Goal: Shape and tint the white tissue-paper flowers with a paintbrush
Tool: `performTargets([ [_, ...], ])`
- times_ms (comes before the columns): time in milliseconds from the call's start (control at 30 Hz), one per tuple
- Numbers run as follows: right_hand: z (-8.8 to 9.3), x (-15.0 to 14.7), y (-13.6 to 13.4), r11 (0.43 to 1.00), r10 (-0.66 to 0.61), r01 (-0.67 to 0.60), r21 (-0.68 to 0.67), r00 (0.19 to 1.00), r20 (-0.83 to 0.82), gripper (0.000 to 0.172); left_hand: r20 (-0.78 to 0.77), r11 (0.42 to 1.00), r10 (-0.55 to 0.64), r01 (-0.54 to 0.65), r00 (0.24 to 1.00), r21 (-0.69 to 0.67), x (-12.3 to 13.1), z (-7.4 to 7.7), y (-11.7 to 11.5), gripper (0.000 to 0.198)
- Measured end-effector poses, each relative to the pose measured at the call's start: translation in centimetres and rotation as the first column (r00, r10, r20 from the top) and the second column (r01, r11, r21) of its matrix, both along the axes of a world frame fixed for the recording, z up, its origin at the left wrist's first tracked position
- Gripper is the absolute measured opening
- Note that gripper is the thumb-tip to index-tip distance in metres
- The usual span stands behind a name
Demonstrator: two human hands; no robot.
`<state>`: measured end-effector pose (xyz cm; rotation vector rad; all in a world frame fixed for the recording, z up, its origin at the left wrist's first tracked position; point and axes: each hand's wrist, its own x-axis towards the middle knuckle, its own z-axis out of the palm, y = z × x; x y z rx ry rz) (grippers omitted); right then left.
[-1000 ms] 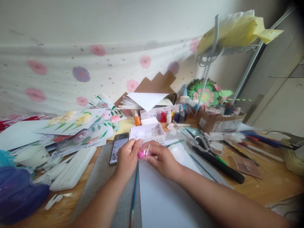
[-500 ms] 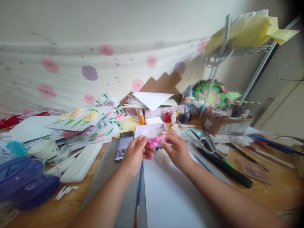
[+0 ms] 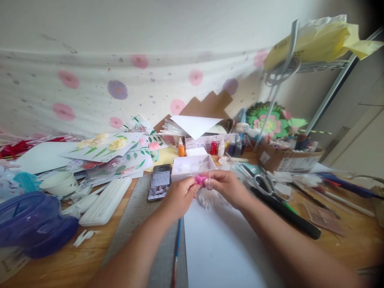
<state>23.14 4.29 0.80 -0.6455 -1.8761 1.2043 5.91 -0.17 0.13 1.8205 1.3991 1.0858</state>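
While you pinch it from both sides, your left hand [image 3: 180, 196] and right hand [image 3: 228, 186] grip the small clear bag [image 3: 201, 181] | look: crumpled, bright pink contents | place: mid-worktop, over the far edge of the white sheet [image 3: 219, 248]

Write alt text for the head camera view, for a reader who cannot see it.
The left hand and right hand pinch a small clear packet of pink pieces between them above a white sheet on a cluttered wooden craft table. A smartphone lies left of the hands, scissors right, a blue paintbrush beside the sheet.
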Motion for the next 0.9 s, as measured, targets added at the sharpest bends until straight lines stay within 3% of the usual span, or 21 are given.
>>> performTargets([
  [167,-0.6,-0.3,0.1,0.992,0.098,-0.094,-0.087,0.995,0.036,0.03,-0.104,0.995,-0.088,0.092,0.991,0.036,0.0,0.2,-0.3,0.018],
  [367,-0.2,-0.4,0.0,1.0,-0.012,0.013,0.008,0.999,-0.032,0.025,-0.078,0.99,-0.136,0.137,0.988,0.01,-0.2,0.5,-0.2,0.026],
  [667,0.7,0.4,0.3,0.985,-0.116,0.118,0.129,0.993,-0.016,0.021,0.238,0.966,-0.168,0.208,0.957,-0.152,-0.8,0.6,0.0,0.032],
  [900,-0.1,-0.6,-0.5,0.971,-0.112,0.115,0.211,0.993,-0.024,0.023,0.537,0.955,-0.065,0.208,0.841,-0.21,0.8,0.0,-0.1,0.035],
])
